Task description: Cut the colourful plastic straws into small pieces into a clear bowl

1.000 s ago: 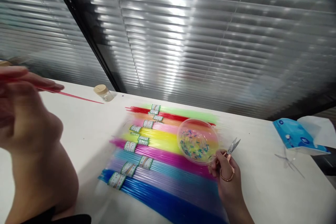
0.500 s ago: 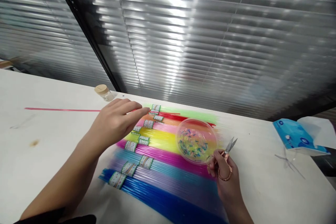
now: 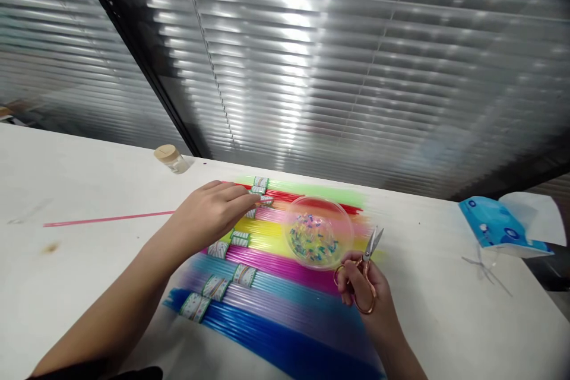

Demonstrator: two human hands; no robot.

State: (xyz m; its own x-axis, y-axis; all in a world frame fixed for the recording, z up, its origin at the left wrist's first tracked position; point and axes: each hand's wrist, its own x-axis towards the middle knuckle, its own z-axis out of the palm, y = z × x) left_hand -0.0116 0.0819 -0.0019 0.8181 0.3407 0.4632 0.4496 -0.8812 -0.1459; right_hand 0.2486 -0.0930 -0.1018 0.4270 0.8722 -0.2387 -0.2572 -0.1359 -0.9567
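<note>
Bundles of thin coloured plastic straws (image 3: 276,297) lie side by side on the white table (image 3: 89,273), each bound with a patterned paper band. My left hand (image 3: 209,214) rests on the red and orange bundles at the back, fingers together and reaching at the bands; whether it grips anything is hidden. A clear round dish (image 3: 317,233) of small cut pieces sits on the bundles. My right hand (image 3: 363,288) holds small rose-gold scissors (image 3: 366,261) just right of the dish, blades pointing up and away.
A single pink straw (image 3: 107,218) lies on the table to the left. A small corked glass jar (image 3: 171,158) stands at the back. A blue tissue pack (image 3: 499,228) and clear plastic scraps (image 3: 485,264) sit at the right. Window blinds run behind the table.
My left hand put down the pink straw on the left and moved onto the red and orange bundles. The right hand with the scissors shifted slightly left.
</note>
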